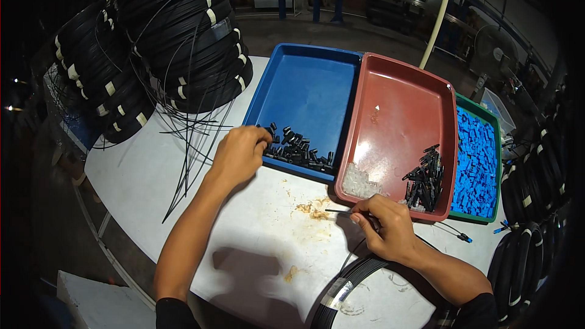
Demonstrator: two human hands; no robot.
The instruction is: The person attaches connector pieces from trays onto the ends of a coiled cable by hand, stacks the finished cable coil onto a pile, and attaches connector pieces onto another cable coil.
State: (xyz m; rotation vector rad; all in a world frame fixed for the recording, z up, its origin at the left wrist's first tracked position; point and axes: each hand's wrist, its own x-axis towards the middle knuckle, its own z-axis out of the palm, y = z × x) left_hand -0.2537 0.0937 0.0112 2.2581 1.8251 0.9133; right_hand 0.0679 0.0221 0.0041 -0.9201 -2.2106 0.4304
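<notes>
A: Nearest item?
B: Round coil of thin black cable with a pale tape band (353, 276), on the white tabletop (250, 219), lower edge of view.

A: Right hand?
B: Right hand (387, 224) is just above the coil, thumb and fingers pinching a thin black cable end (338, 211). Tip points left, over brown stains on the table.

A: Left?
B: Left hand (239, 149): fingers curled over the near-left corner of the blue plastic tray (314, 91), at small black plastic cylindrical parts (297, 151). Can't tell if it grips one.

A: Other trays?
B: Red plastic tray (405, 106) beside it: clear plastic bits (359, 181) near left, slim black connectors (425, 180) near right. Then a green plastic tray (498, 158), full of small bright-blue parts (475, 158).

A: Farther?
B: Tall stacks of black cable coils (183, 36), far left.
</notes>
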